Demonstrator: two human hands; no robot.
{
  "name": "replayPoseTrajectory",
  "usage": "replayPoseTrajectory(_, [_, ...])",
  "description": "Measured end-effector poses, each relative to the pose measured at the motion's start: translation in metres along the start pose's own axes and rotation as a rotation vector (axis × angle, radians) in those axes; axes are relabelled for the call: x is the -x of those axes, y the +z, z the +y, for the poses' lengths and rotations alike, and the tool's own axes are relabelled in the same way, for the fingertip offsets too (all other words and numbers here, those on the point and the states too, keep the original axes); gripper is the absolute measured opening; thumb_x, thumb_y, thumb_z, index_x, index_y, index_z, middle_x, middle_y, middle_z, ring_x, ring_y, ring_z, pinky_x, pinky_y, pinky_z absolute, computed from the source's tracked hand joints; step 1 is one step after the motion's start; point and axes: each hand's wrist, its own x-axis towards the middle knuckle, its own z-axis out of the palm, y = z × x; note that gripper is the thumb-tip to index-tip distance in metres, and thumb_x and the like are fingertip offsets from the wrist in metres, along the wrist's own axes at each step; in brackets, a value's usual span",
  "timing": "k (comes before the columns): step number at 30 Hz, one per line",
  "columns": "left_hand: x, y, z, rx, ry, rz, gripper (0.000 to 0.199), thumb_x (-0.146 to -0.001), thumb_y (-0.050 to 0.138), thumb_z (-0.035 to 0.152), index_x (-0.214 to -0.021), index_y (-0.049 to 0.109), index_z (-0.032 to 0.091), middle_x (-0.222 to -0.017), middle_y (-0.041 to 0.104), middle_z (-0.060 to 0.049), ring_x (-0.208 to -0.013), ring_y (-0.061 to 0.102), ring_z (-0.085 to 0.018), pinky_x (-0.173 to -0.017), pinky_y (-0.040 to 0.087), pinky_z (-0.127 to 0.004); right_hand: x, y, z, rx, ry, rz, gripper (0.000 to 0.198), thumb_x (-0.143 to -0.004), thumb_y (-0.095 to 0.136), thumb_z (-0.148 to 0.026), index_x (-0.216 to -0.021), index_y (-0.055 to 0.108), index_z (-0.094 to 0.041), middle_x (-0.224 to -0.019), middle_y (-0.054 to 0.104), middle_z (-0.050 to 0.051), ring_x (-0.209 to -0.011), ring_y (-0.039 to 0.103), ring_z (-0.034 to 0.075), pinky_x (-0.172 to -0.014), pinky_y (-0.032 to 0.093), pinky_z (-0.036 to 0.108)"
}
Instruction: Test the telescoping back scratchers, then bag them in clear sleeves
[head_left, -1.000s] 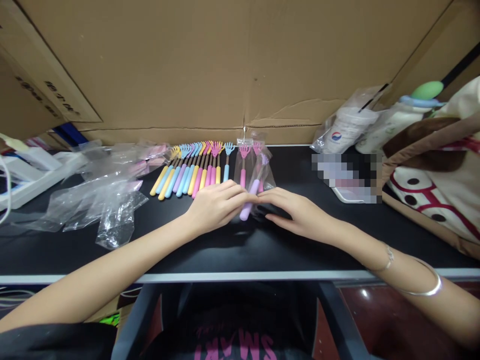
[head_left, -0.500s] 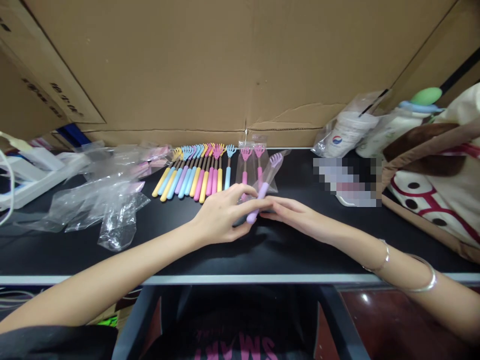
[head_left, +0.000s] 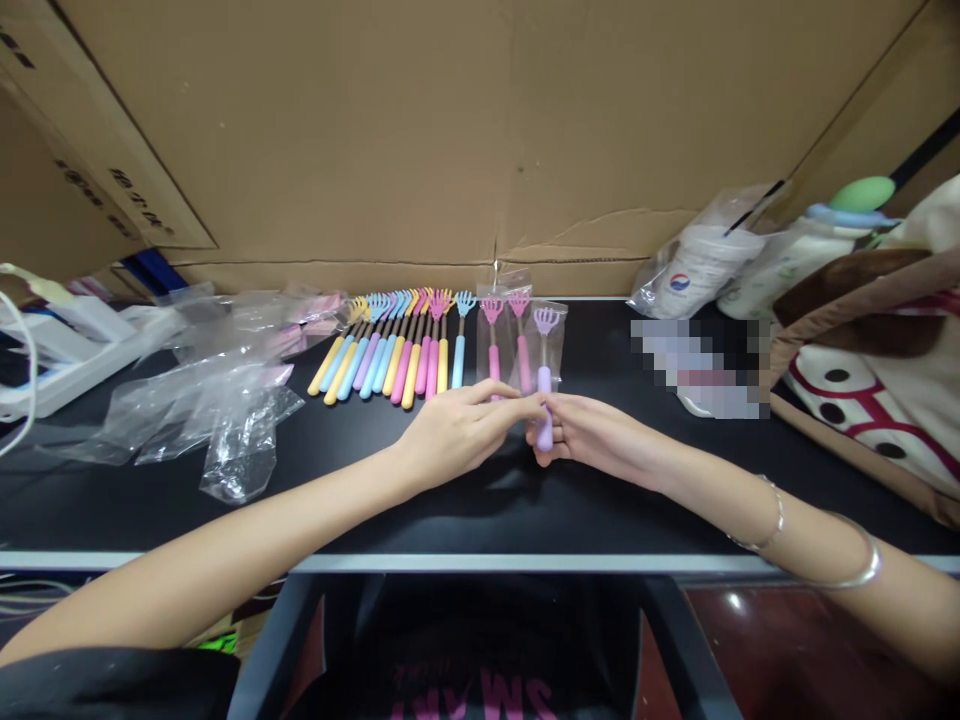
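Note:
A purple back scratcher in a clear plastic sleeve points away from me, its claw head toward the cardboard. My right hand is closed round its lower handle, with fingers behind and thumb in front. My left hand is closed too, its fingertips pinching at the handle's left side. Just beyond my left hand lie two pink back scratchers, one on the left and one on the right, both in clear sleeves. Left of them, a row of unbagged back scratchers in yellow, blue, purple and pink rests on the black table.
Clear plastic sleeves lie in a loose heap on the left, near a white power strip. At the right are a white cup in a bag, a bottle, a blurred-out object and a fabric bag. Cardboard walls the back.
The purple back scratcher has swung from a rightward slant to nearly straight, and its handle end moved right. My right fingers now wrap its lower handle; my left hand's grip has shifted up.

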Motion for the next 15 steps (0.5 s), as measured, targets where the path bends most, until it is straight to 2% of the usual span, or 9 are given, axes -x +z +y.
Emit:
replayPoseTrajectory(4, [0.0018, -0.0009, -0.0023, 0.029, -0.032, 0.000, 0.023, -0.092, 0.048, 0.013, -0.105, 0.064, 0.021, -0.101, 0.070, -0.003, -0.100, 0.065, -0.012, -0.080, 0.054, -0.021, 0.0014, 0.0018, -0.0017, 0.057, 0.026, 0.017, 0.030, -0.081, 0.068, -0.040, -0.097, 0.062, -0.015, -0.074, 0.065, 0.001, -0.066, 0.063, 0.012, -0.067, 0.051, 0.026])
replayPoseTrajectory(8, [-0.0002, -0.0043, -0.0041, 0.018, 0.035, 0.020, 0.022, -0.091, 0.050, 0.012, -0.103, 0.065, 0.024, -0.107, 0.070, 0.000, -0.105, 0.059, -0.015, -0.088, 0.051, -0.026, 0.0019, 0.0007, -0.0026, 0.122, -0.022, 0.003, 0.033, -0.082, 0.068, -0.038, -0.103, 0.060, -0.015, -0.076, 0.066, 0.002, -0.069, 0.064, 0.012, -0.067, 0.052, 0.025])
replayPoseTrajectory(15, [-0.0035, -0.0092, -0.0063, -0.078, 0.155, 0.066, 0.018, -0.094, 0.050, 0.020, -0.099, 0.067, 0.022, -0.095, 0.071, -0.001, -0.094, 0.061, -0.014, -0.083, 0.052, -0.025, 0.0013, 0.0010, -0.0064, 0.336, -0.007, -0.023, 0.035, -0.082, 0.067, -0.042, -0.102, 0.058, -0.014, -0.081, 0.066, 0.002, -0.069, 0.064, 0.010, -0.067, 0.052, 0.024])
